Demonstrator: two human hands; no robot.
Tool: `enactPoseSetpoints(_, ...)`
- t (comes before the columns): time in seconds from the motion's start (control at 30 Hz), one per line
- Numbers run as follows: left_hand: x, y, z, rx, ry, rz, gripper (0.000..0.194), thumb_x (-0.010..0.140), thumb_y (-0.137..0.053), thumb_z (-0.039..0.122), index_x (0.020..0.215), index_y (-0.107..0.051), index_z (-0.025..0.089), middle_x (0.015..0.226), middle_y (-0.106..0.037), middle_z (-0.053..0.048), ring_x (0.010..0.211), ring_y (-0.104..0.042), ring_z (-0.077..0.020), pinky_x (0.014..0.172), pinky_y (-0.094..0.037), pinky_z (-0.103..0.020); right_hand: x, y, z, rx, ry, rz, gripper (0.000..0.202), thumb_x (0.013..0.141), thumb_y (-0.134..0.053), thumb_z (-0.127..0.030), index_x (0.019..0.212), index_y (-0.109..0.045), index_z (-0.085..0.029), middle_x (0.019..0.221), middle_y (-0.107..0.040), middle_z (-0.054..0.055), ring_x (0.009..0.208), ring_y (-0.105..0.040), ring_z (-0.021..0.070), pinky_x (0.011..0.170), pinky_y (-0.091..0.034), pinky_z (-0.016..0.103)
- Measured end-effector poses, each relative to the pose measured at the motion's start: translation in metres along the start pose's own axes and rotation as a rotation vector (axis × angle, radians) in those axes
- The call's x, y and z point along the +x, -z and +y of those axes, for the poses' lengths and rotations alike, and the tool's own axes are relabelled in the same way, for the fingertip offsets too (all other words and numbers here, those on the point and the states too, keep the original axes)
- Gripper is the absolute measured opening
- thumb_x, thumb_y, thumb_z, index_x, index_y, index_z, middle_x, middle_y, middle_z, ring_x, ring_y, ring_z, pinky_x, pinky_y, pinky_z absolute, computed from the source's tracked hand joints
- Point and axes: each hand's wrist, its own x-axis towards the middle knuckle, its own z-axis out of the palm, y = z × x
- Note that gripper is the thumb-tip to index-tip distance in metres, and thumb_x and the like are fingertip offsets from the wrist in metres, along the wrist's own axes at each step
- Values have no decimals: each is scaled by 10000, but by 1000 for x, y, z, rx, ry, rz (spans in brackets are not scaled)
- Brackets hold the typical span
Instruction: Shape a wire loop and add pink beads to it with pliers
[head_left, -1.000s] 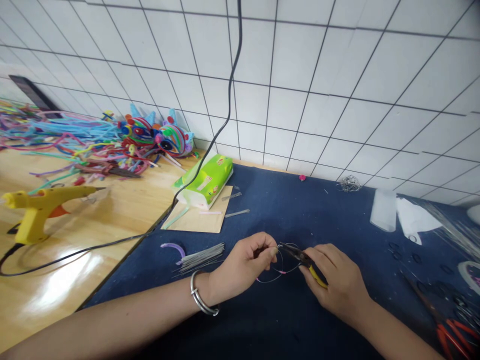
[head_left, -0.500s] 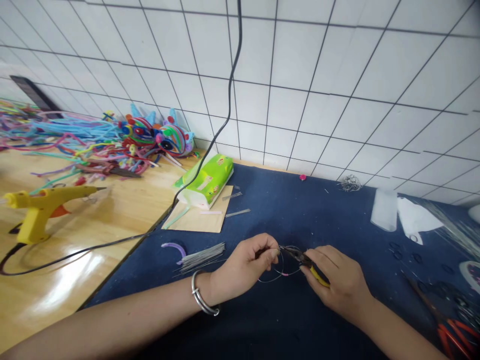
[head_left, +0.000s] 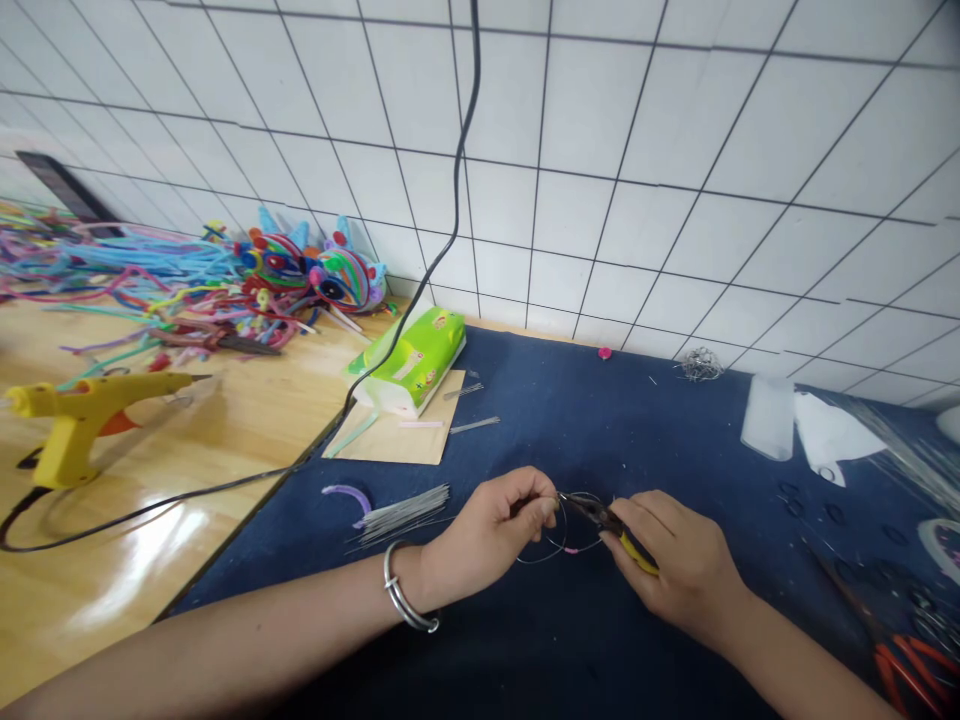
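Between thumb and forefinger, my left hand [head_left: 510, 520] pinches a thin wire [head_left: 541, 560] bent into a loop, with a small pink piece on its lower part. My right hand [head_left: 675, 550] is wrapped round the yellow handles of a pair of pliers [head_left: 596, 512]. The dark jaws reach left to the wire right at my left fingertips; whether they are closed on it is too small to tell. Left of my left hand lie a bundle of straight grey wires [head_left: 405, 515] and a curved purple piece [head_left: 349, 500].
A yellow glue gun [head_left: 82, 415] and colourful fuzzy stems [head_left: 150, 265] occupy the wooden table. A green tissue pack [head_left: 416, 360] rests on brown card [head_left: 427, 447], crossed by a black cable [head_left: 455, 200]. Orange-handled scissors [head_left: 911, 675] lie at right, near a wire tangle [head_left: 701, 364].
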Motion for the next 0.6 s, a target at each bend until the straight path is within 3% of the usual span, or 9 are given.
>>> enactPoseSetpoints(0.4,0,-2,-6,-99,72,28,204,852,-458,340,810,-506,146,724,-563,-9,557,-483,-72,520,-390,-203,-1,8,-1,-414,181,51,280,775,-571,-214,1052,-568,-174,768,-603,33,668,-510,155,578,-388,291)
enactPoseSetpoints(0.6,-2,-5,-2,-207,127,44,214,844,-464,349,797,-501,143,695,-550,0,518,-461,-64,505,-390,-204,-2,9,-3,-460,208,77,313,758,-590,-177,1070,-568,-181,755,-597,26,670,-518,158,575,-388,290)
